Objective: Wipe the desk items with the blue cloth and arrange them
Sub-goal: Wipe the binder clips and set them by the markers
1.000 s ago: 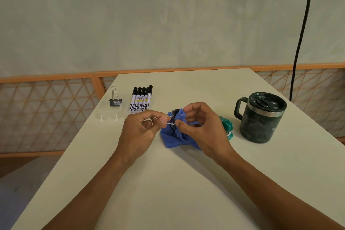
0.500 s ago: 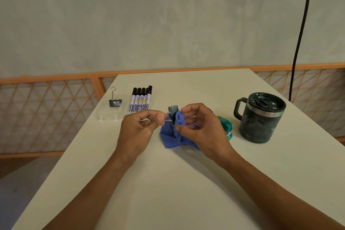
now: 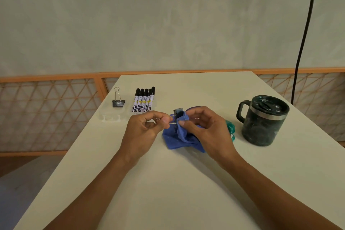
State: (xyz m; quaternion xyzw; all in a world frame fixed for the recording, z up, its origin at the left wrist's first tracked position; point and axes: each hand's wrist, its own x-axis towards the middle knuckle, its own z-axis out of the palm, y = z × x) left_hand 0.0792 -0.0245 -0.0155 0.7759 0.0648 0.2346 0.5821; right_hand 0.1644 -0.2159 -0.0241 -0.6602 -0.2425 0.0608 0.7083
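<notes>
The left hand (image 3: pixel 143 132) pinches the wire handles of one black binder clip (image 3: pixel 178 112), and the right hand (image 3: pixel 207 130) grips the crumpled blue cloth (image 3: pixel 177 138) against it. Beyond the left hand, a second binder clip (image 3: pixel 118 101) and five black-capped markers (image 3: pixel 143 101) rest on the pale tabletop (image 3: pixel 168 183). Right of the right hand stands one dark lidded mug (image 3: pixel 263 120).

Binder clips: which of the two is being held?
The binder clip at the blue cloth: left hand pinches its wire handles, right hand holds cloth against it. The other clip stands apart, beside the markers.
</notes>
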